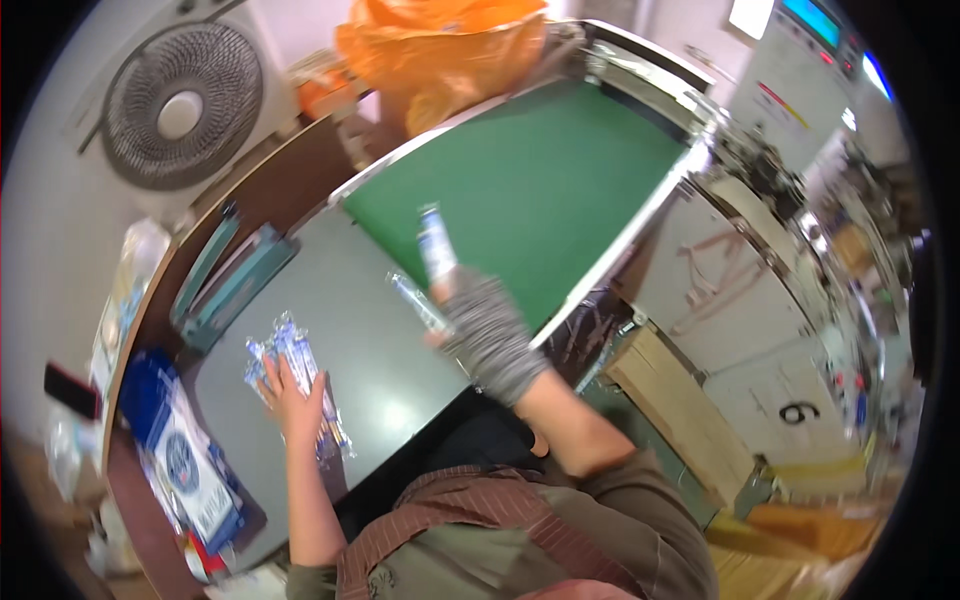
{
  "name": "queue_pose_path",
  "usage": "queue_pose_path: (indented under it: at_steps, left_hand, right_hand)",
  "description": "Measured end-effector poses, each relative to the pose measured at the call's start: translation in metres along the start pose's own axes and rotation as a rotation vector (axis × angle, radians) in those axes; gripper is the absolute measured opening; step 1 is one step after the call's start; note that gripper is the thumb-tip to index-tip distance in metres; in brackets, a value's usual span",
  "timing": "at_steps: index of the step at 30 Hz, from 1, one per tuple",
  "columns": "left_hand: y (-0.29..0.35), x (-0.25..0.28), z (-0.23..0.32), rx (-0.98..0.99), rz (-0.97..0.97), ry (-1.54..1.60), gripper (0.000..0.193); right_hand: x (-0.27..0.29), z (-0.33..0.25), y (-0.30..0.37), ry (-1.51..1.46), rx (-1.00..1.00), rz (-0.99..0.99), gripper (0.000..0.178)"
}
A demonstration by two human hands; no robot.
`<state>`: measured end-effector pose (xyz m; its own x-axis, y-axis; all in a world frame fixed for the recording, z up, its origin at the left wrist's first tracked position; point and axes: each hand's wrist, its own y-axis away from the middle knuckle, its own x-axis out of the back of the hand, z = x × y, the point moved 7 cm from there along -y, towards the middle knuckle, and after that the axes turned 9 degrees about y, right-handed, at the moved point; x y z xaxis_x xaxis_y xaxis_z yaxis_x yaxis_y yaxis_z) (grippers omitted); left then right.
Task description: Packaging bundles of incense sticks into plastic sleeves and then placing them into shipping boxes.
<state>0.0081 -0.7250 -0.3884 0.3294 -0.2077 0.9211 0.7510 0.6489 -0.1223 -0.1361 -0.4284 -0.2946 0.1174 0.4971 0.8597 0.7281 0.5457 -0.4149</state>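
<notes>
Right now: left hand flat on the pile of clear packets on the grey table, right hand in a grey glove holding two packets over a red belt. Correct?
Not quite. The belt is green, not red, as the head view shows. The rest holds: left hand on the pile of packets on the grey table, gloved right hand holding two packets.

Taking the green conveyor belt (530,180) as the landmark: two slim clear-and-blue sachets (436,243) are held at its near edge by the right hand (480,325). A heap of like sachets (290,350) lies left of it under the left hand (295,395). Farther left sits a blue-and-white printed bag (190,465). Beyond its far end bulges an orange plastic bag (440,50). To its right, a lit screen (815,20) and perhaps a red-and-yellow label (780,100).
</notes>
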Motion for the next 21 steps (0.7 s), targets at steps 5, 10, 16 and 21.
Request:
queue_pose_path:
  at_steps: [5,10,16,21]
  left_hand:
    - [-0.015,-0.002,0.012,-0.189,-0.007,0.377,0.077]
    - [-0.014,0.009,-0.039,0.236,-0.091,1.123,0.076]
    - [-0.015,0.0,-0.026,0.378,-0.231,1.409,0.086]
    - [0.002,0.006,-0.036,0.411,-0.164,1.41,0.084]
  right_hand:
    - [-0.11,-0.087,0.007,0.062,0.106,-0.227,0.071]
    - [-0.178,0.031,-0.02,-0.311,-0.552,-0.479,0.069]
    - [-0.159,-0.07,-0.044,0.077,-0.161,-0.111,0.069]
    - [-0.166,0.017,-0.049,0.044,-0.465,-0.51,0.074]
